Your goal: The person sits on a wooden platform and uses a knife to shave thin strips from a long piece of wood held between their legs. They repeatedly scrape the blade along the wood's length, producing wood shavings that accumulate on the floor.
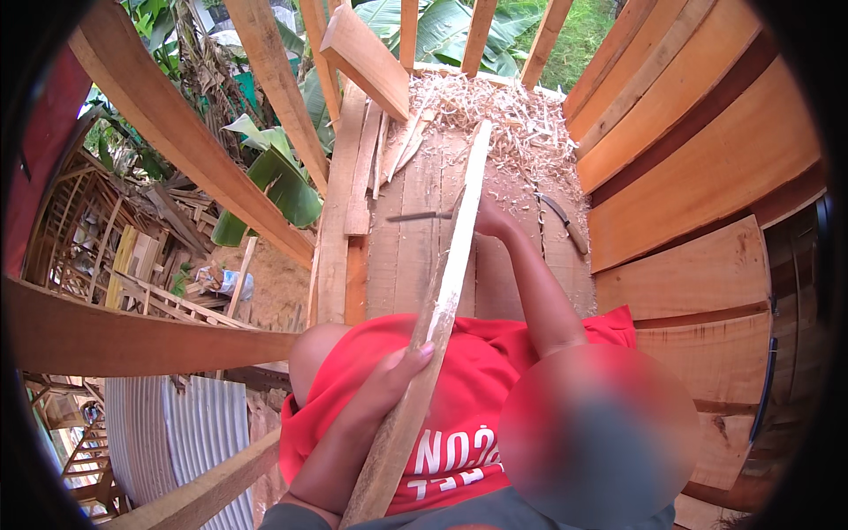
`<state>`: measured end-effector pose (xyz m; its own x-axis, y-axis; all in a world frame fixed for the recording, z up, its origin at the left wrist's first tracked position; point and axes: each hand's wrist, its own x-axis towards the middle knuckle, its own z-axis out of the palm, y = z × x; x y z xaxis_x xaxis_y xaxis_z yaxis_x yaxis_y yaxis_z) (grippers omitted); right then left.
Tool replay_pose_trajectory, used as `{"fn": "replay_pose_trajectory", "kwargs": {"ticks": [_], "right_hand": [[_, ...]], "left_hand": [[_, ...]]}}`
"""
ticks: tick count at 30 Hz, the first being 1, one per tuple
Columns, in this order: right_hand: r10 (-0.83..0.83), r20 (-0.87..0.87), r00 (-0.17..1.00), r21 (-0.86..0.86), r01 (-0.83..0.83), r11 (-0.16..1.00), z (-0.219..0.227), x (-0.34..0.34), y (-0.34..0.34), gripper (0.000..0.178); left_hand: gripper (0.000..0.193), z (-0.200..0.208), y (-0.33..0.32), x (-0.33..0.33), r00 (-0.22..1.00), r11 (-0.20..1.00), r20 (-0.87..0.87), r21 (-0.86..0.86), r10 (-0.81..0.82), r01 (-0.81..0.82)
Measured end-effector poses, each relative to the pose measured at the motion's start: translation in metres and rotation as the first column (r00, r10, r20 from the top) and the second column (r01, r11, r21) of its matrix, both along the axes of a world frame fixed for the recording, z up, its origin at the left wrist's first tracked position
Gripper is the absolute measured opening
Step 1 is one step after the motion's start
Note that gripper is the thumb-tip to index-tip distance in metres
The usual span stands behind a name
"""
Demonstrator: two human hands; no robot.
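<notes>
Stick [449, 296], wooden, long, straight: pale and freshly bared toward the far end, brown and rough near; long axis running from near left to far, leaning slightly right. Left hand [393, 382] wrapped around its near half; right hand [488, 215] nearer the far end, apparently closed on a dark, narrow knife [422, 216], handle hidden, blade pointing left. Beneath: plank platform [503, 283]; beyond, thin curled shavings [495, 106]; at right, wooden-handled second blade [574, 235].

- Shavings [503, 104] lie at the far end of the floor [389, 274].
- One knife [577, 238] lies right of the stick [459, 240].
- Loose boards [362, 172] lie left of it.
</notes>
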<state>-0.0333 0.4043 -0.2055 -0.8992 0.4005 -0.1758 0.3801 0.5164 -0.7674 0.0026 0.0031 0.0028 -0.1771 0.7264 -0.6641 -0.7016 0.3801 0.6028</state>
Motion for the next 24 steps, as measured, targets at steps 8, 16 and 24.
{"fn": "replay_pose_trajectory", "kwargs": {"ticks": [8,16,24], "right_hand": [[-0.456,-0.103,0.884,0.075,0.464,0.883,0.001,0.001,-0.032,0.031],[0.031,0.159,0.987,0.097,-0.047,0.994,0.023,0.020,-0.003,0.034],[-0.215,-0.037,0.976,0.156,0.218,0.963,0.019,0.018,0.016,0.034]], "left_hand": [[0.044,0.002,0.000,-0.001,1.000,1.000,-0.030,-0.002,-0.003,0.003],[0.044,-0.003,0.002,-0.002,1.000,1.000,-0.017,-0.002,-0.010,0.010],[0.043,0.003,0.004,-0.001,1.000,1.000,-0.017,-0.014,-0.005,0.004]]}}
